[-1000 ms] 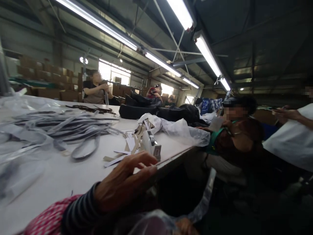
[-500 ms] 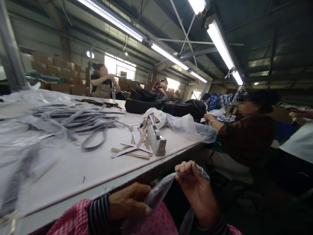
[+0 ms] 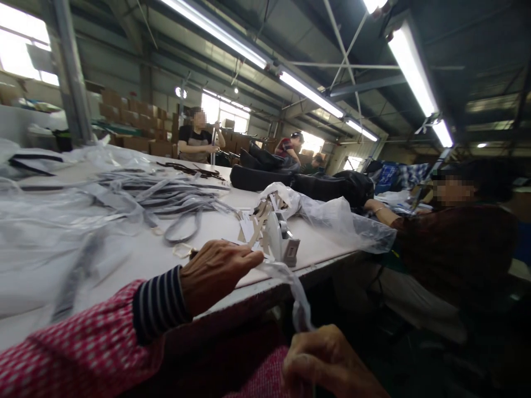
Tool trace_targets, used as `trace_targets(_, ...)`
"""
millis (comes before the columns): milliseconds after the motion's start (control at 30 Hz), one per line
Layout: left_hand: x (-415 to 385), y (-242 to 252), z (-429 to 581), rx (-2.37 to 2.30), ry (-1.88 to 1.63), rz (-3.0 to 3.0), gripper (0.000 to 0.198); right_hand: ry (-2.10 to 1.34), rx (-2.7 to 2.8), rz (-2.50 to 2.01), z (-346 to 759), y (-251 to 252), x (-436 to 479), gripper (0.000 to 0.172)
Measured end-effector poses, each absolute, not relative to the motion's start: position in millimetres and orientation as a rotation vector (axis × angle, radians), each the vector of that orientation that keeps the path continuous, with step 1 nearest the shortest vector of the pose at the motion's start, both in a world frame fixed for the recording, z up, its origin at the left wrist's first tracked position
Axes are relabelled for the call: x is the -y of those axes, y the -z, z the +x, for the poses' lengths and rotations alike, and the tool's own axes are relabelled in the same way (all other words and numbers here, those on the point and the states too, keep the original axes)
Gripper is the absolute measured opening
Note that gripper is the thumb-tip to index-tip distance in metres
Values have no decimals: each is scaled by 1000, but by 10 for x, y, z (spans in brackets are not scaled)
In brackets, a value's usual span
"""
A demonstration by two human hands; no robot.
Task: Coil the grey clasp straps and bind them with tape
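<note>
A narrow, translucent plastic sleeve (image 3: 299,298) runs between my two hands in a curve over the table's front edge. My left hand (image 3: 219,271), in a striped cuff, is above the table with its fingers closed on the upper end. Lower down, in front of the edge, my right hand (image 3: 327,359) is closed round the other end. Whether anything lies inside the sleeve is hard to make out. Just beyond my left fingertips stands a white tape dispenser (image 3: 282,240), beside a pile of card strips (image 3: 253,226). A pale loop (image 3: 182,251) shows behind my left hand.
Several grey straps in clear plastic (image 3: 166,190) spread over the left of the white table (image 3: 219,218). Black padded pieces (image 3: 265,178) and a clear plastic bag (image 3: 344,221) lie farther back. A co-worker (image 3: 456,237) is at the right; other people work beyond.
My left hand has risen and moved from before the edge to over the table. My right hand has dropped lower, and the sleeve now hangs between them. The view has turned left.
</note>
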State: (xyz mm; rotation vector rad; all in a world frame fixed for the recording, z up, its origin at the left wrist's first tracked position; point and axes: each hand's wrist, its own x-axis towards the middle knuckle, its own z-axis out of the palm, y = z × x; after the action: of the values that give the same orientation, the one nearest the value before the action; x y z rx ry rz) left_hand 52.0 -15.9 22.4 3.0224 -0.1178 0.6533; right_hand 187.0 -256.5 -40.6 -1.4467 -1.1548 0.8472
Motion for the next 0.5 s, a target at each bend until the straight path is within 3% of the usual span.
trace_targets(133,281,-265,564,236,-1012,3372,18,-161,1244,-1548,1777,191,2240,22)
trace_targets(300,322,-119,518,229,-1214,3420,18,413,1376,-1538,1790,212,1866,35)
trace_targets(400,315,-84,427,267,-1196,3384,19,413,1357,-1527,1793,192,1784,31)
trace_targets(500,278,-57,368,254,-1090,3312,24,-12,1425,-1565,1745,162,1741,27)
